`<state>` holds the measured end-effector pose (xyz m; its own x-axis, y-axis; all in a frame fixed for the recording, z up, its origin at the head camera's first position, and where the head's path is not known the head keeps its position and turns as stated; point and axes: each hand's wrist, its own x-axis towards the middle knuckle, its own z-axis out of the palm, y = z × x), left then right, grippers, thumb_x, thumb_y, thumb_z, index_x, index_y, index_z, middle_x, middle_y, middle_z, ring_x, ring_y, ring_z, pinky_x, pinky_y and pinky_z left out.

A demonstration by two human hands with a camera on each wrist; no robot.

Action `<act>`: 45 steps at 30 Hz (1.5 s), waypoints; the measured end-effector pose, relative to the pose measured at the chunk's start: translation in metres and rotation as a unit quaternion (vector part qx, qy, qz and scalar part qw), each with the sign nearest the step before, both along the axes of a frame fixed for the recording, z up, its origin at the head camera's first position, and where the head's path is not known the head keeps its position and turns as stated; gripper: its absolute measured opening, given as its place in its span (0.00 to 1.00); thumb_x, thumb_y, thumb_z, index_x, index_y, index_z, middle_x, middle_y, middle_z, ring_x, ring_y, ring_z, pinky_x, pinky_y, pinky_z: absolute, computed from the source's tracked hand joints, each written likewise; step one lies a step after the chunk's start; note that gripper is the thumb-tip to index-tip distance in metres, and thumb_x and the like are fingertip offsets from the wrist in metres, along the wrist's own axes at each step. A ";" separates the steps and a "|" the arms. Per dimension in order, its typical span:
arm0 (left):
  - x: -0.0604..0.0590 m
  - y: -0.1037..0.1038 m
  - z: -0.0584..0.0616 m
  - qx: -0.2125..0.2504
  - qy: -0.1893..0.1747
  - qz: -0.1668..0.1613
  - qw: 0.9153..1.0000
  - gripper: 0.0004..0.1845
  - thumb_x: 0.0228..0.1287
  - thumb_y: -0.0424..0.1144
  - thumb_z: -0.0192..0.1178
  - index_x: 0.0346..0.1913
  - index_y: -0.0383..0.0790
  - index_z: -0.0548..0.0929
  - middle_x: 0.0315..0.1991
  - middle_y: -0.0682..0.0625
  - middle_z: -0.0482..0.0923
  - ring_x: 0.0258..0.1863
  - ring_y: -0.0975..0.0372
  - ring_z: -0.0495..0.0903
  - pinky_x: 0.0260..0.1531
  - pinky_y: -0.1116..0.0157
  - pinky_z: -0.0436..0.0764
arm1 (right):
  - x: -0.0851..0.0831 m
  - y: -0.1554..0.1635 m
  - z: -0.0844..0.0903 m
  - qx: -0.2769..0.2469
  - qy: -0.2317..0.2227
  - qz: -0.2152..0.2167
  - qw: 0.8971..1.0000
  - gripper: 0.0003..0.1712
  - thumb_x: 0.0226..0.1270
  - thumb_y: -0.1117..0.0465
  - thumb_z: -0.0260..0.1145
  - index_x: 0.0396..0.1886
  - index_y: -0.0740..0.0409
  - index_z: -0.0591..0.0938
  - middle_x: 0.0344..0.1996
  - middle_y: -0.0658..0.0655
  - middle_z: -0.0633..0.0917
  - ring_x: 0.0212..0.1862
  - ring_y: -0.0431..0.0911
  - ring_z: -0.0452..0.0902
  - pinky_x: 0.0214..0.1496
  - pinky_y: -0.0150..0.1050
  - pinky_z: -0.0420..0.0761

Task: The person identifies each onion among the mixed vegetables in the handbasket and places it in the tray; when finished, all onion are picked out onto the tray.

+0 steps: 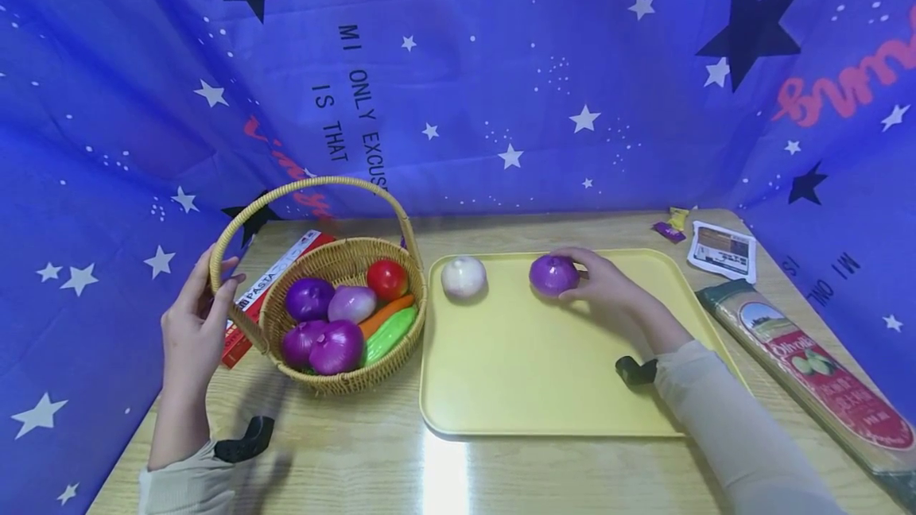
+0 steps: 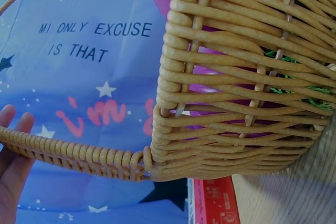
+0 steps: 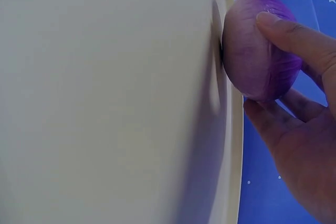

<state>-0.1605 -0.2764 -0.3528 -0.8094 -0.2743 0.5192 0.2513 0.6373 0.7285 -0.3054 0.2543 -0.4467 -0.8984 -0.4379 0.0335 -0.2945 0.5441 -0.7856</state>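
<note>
My left hand (image 1: 192,338) grips the left side of the handle (image 1: 322,181) of a wicker basket (image 1: 375,378); in the left wrist view its fingers reach around the handle (image 2: 79,150). Inside the basket lie several purple onions (image 1: 336,346), a red tomato (image 1: 387,280), an orange carrot (image 1: 385,315) and a green ridged vegetable (image 1: 390,336). Over the back of a yellow tray (image 1: 515,380), my right hand (image 1: 608,286) holds a purple onion (image 1: 549,276) between thumb and fingers. The right wrist view shows this onion (image 3: 247,51) at the tray surface, its underside paler. A white onion (image 1: 463,277) sits left of it.
A red pasta box (image 1: 239,344) lies behind and left of the basket. Right of the tray are a long noodle packet (image 1: 816,376), a white sachet (image 1: 723,251) and small wrapped sweets (image 1: 671,227). Blue star-printed cloth (image 1: 458,86) encloses the wooden table (image 1: 343,451).
</note>
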 end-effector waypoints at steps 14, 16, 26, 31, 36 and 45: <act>0.000 0.000 -0.001 -0.004 0.006 0.000 1.000 0.27 0.69 0.38 0.53 0.67 0.65 0.65 0.55 0.56 0.78 0.45 0.86 0.75 0.45 0.88 0.72 | 0.004 -0.001 0.000 0.006 0.034 0.010 0.999 0.42 0.48 0.62 0.75 0.63 0.65 0.68 0.64 0.69 0.65 0.67 0.64 0.59 0.65 0.60 0.67; 0.000 0.000 -0.001 -0.003 0.005 0.001 1.000 0.27 0.69 0.38 0.53 0.67 0.65 0.65 0.55 0.56 0.78 0.45 0.86 0.75 0.45 0.88 0.72 | 0.004 -0.002 0.001 0.005 0.034 0.007 0.999 0.42 0.48 0.61 0.75 0.63 0.64 0.68 0.65 0.68 0.66 0.67 0.63 0.60 0.65 0.59 0.67; 0.001 0.000 0.000 -0.004 0.002 0.002 1.000 0.27 0.69 0.38 0.52 0.67 0.65 0.64 0.55 0.58 0.78 0.45 0.86 0.75 0.45 0.89 0.71 | 0.004 -0.002 0.000 0.006 0.036 0.008 0.999 0.43 0.48 0.60 0.75 0.65 0.62 0.68 0.65 0.68 0.66 0.67 0.63 0.61 0.65 0.59 0.68; 0.001 0.001 0.000 -0.007 0.006 0.003 1.000 0.27 0.69 0.38 0.52 0.67 0.65 0.64 0.55 0.58 0.78 0.45 0.86 0.75 0.45 0.89 0.71 | 0.004 0.000 -0.001 0.000 0.041 0.009 0.999 0.44 0.47 0.61 0.76 0.65 0.63 0.68 0.65 0.68 0.66 0.67 0.63 0.60 0.65 0.58 0.68; 0.001 0.001 -0.001 -0.006 0.007 0.002 1.000 0.27 0.69 0.38 0.53 0.67 0.64 0.64 0.55 0.58 0.78 0.45 0.86 0.75 0.45 0.89 0.71 | 0.005 0.002 0.003 -0.002 0.042 0.010 0.999 0.45 0.48 0.59 0.76 0.66 0.63 0.66 0.66 0.67 0.64 0.69 0.63 0.57 0.68 0.58 0.64; 0.001 0.002 0.000 -0.001 0.005 0.003 1.000 0.27 0.69 0.38 0.53 0.67 0.64 0.65 0.54 0.59 0.78 0.45 0.86 0.75 0.45 0.88 0.72 | 0.009 0.008 0.029 -0.003 0.071 -0.001 0.997 0.44 0.54 0.57 0.73 0.68 0.60 0.64 0.68 0.65 0.63 0.70 0.62 0.55 0.70 0.58 0.61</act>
<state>-0.1593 -0.2745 -0.3527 -0.8030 -0.2772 0.5276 0.2551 0.6402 0.7246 -0.2966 0.2619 -0.4175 -0.8852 -0.4358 0.1626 -0.4020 0.5408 -0.7389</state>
